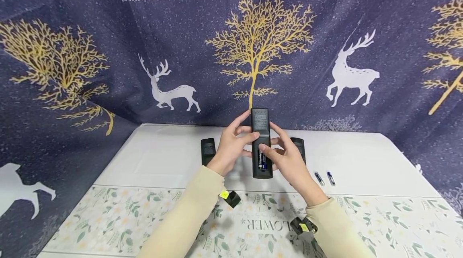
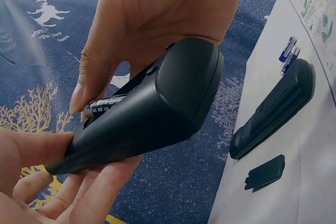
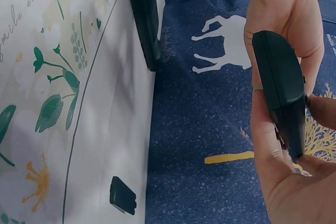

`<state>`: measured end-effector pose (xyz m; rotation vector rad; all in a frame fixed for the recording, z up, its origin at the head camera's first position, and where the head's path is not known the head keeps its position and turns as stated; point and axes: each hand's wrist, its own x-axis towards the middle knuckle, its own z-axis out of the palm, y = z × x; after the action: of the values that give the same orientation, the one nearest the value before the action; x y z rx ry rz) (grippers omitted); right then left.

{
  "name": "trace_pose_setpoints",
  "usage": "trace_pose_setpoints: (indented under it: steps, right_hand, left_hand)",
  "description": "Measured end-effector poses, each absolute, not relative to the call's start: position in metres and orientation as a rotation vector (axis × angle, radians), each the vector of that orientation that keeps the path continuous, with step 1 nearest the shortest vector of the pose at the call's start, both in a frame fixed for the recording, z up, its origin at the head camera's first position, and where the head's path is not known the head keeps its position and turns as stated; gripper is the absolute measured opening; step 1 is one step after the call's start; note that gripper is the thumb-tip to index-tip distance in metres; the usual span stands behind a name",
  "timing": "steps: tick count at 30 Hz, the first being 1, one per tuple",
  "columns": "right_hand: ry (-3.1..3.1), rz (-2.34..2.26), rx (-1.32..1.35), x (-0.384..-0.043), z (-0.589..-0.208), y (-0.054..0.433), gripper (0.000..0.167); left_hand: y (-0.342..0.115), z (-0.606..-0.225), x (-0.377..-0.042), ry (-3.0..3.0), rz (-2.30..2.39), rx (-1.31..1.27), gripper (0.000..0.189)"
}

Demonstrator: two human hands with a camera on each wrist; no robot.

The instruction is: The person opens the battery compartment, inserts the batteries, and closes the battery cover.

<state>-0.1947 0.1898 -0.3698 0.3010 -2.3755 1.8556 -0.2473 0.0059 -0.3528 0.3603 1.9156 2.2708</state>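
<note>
A black remote control [image 1: 261, 123] is held up above the table, its back towards me and its battery compartment uncovered. Two dark batteries [image 1: 262, 160] lie in that compartment. My left hand [image 1: 231, 145] grips the remote's left side, thumb across the back and fingers behind. From the right, my right hand [image 1: 289, 157] holds the other side, with its thumb at the upper end of the compartment. In the left wrist view, that thumb [image 2: 77, 98] is at the end of a battery [image 2: 105, 106] that shows above the compartment's rim.
Two more black remotes lie on the white table, a left one [image 1: 207, 147] and a right one [image 1: 298, 145]. Near the right one are a silver-and-dark battery [image 1: 319, 178] and a blue battery [image 1: 330, 178]. Two loose battery covers, one right [image 2: 265, 173] and one left [image 3: 123, 195], lie on the table.
</note>
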Motion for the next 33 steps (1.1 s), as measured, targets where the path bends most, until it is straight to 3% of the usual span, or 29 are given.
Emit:
trace_pose_setpoints:
  steps: [33]
  right_hand:
    - [-2.388, 1.824, 0.35, -0.196, -0.3689, 0.1934, 0.079]
  left_hand:
    - [0.0062, -0.3542, -0.2478, 1.933, 2.242, 0.376, 0.075]
